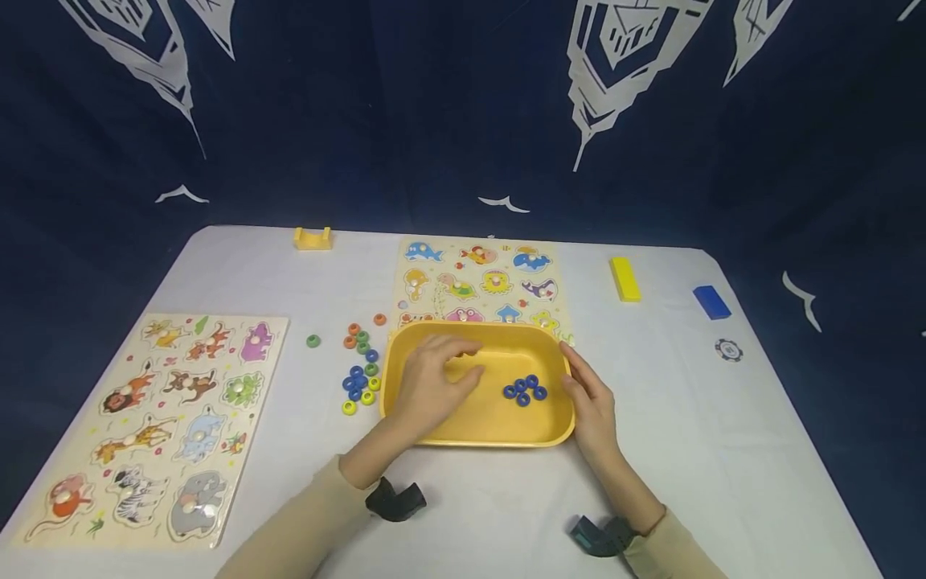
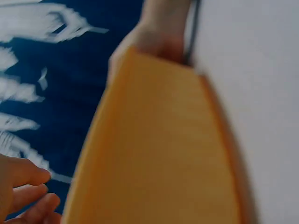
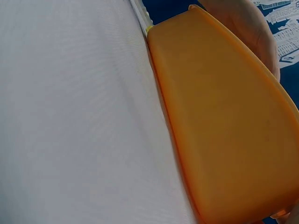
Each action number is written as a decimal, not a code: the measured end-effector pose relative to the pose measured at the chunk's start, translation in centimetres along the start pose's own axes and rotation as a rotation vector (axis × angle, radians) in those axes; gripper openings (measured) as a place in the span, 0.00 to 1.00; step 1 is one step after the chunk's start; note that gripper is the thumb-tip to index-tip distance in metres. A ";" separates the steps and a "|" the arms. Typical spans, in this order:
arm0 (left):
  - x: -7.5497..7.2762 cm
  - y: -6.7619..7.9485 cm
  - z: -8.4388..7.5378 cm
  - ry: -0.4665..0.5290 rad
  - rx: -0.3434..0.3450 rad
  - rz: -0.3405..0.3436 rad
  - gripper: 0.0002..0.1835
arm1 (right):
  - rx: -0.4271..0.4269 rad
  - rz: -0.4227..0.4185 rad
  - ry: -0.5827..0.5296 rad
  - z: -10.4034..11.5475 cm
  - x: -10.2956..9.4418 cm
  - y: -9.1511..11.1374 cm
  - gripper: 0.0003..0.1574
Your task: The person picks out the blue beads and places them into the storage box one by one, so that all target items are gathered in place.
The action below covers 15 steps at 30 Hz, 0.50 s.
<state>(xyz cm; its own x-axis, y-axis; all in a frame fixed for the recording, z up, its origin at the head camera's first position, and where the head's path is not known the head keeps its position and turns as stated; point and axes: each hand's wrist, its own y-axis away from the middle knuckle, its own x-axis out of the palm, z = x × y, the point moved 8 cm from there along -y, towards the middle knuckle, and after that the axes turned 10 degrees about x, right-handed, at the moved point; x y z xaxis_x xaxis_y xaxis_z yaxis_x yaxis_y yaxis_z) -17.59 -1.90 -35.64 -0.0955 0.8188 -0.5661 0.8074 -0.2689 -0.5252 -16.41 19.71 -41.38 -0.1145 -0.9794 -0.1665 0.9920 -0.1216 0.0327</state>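
Observation:
A yellow plastic tray (image 1: 477,434) stands on the table with several blue ring-shaped beads (image 1: 523,400) in its right half. My left hand (image 1: 434,386) hovers over the tray's left half, thumb and fingers apart and curved, with nothing visible between them. At the right end, my right hand (image 1: 595,406) holds the tray's rim; some of its fingers are hidden. Left of the tray lies a loose group of orange, green, blue (image 1: 355,383) and yellow beads. The left wrist view shows the tray wall (image 2: 163,140) between both hands; the right wrist view shows its outer side (image 3: 224,116).
An animal peg puzzle (image 1: 162,430) lies at the left, and a sea-animal puzzle (image 1: 477,281) sits behind the tray, partly covered. Toward the back are a yellow cradle-shaped block (image 1: 313,239), a yellow block (image 1: 625,279), a blue block (image 1: 712,302) and a round chip (image 1: 728,350).

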 end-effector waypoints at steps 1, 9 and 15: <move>-1.4 0.2 0.3 0.026 0.006 -0.086 0.12 | -0.005 0.000 -0.001 0.0 0.0 0.0 0.25; -8.4 3.4 6.4 0.069 -0.200 -0.357 0.12 | -0.009 0.008 -0.020 0.0 0.1 -0.1 0.25; -8.6 5.2 10.5 -0.041 -0.339 -0.306 0.13 | 0.011 -0.006 -0.015 -0.2 0.0 0.0 0.25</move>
<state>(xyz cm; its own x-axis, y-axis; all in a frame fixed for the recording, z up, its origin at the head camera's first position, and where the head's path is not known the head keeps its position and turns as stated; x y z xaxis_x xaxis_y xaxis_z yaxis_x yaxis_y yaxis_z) -18.64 -15.67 -40.13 -0.3764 0.8121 -0.4459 0.8830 0.1687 -0.4381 -16.42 19.71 -41.59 -0.1214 -0.9809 -0.1523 0.9907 -0.1292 0.0429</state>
